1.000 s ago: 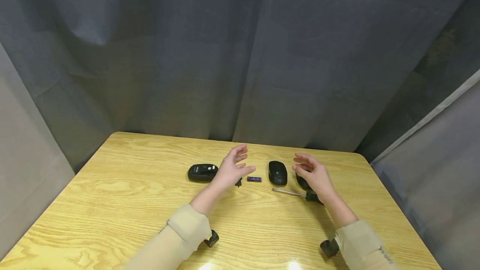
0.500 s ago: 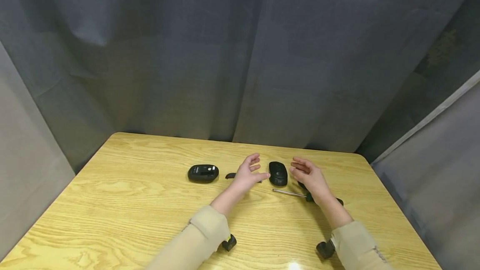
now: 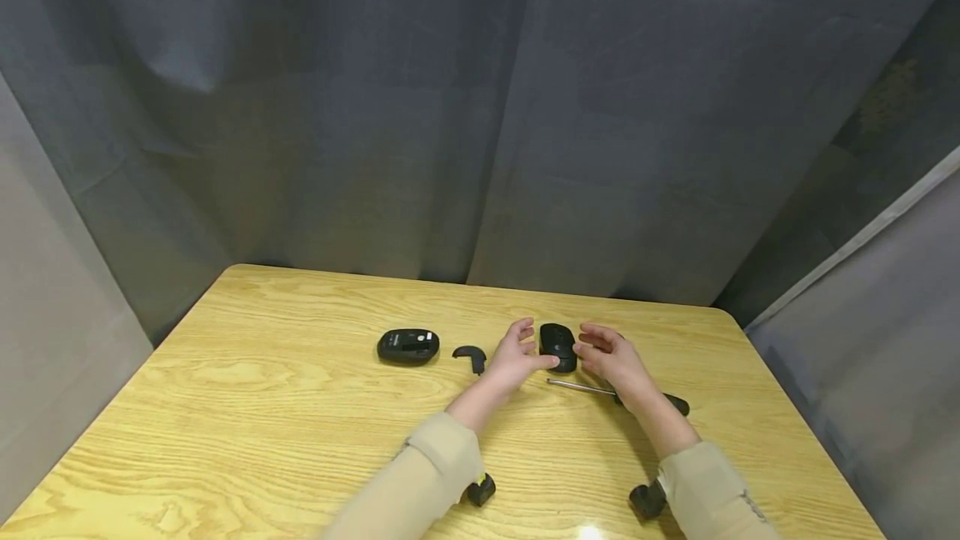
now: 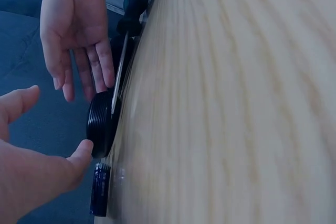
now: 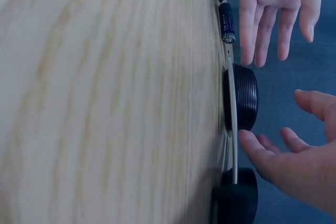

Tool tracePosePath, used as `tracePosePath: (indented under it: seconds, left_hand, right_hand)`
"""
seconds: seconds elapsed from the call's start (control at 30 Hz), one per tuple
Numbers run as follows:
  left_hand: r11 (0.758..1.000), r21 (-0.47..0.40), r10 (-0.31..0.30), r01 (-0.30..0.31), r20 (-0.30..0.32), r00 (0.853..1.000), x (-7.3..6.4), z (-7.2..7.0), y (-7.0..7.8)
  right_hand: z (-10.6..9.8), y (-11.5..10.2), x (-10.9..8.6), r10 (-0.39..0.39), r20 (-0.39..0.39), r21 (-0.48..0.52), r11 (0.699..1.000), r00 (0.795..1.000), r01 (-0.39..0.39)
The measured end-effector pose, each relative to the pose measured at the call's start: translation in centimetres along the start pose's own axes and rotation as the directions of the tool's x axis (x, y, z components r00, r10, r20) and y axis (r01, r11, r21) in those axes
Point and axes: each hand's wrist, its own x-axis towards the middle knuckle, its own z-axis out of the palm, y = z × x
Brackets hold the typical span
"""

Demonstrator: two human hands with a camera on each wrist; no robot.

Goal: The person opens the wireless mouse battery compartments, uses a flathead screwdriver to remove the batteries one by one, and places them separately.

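A black computer mouse (image 3: 557, 340) lies on the table between my two hands. My left hand (image 3: 516, 359) is on its left side, fingers spread and thumb at its near end; whether the thumb touches cannot be told. On the other side my right hand (image 3: 613, 363) holds nothing, its thumb close to the mouse, fingers loosely bent. A screwdriver (image 3: 581, 387) lies in front of the mouse, its dark handle partly under my right wrist. The purple battery (image 4: 100, 190) beside the mouse is hidden by my left hand in the head view.
Farther left lies another black mouse (image 3: 408, 346), underside up, with a dark curved cover (image 3: 471, 354) to its right. A further black object (image 5: 247, 198) beside the screwdriver handle is mostly hidden by my right hand in the head view. A dark curtain (image 3: 480, 107) hangs behind the table.
My left hand has moved right, past the cover and battery, to the middle mouse. My right hand has shifted slightly left and nearer. The cover has come into view; the battery is now hidden.
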Motion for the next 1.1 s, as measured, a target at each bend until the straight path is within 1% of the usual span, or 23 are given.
tracePosePath:
  seconds: [0.2,0.43,0.67,0.83,0.93,1.1]
  left_hand:
    - [1.0,-0.002,-0.026,0.026,0.002,1.0,0.3,0.9,-0.3]
    - [1.0,-0.013,-0.025,0.025,0.0,1.0,0.3,1.5,-0.2]
    - [0.999,0.035,-0.027,0.028,-0.004,1.0,0.1,1.5,0.0]
    - [0.998,0.049,-0.031,0.032,-0.01,0.999,0.1,1.4,0.1]
    - [0.998,0.05,-0.027,0.027,-0.003,1.0,0.0,1.3,0.2]
    - [0.999,0.041,0.009,-0.01,0.007,1.0,-0.4,1.2,0.9]
  right_hand:
    - [0.2,0.3,0.2,0.031,0.014,-0.013,0.999,0.999,-0.031]
    - [0.5,0.1,0.2,0.053,0.016,0.01,0.999,0.998,-0.053]
    - [1.0,-0.2,0.3,0.065,0.005,-0.009,0.998,0.998,-0.065]
    - [1.2,-0.2,0.3,0.055,0.007,-0.017,0.998,0.998,-0.055]
    - [1.3,-0.2,0.2,0.038,0.003,-0.01,0.999,0.999,-0.038]
    - [1.4,-0.7,-0.1,-0.021,-0.025,0.001,1.0,0.999,0.021]
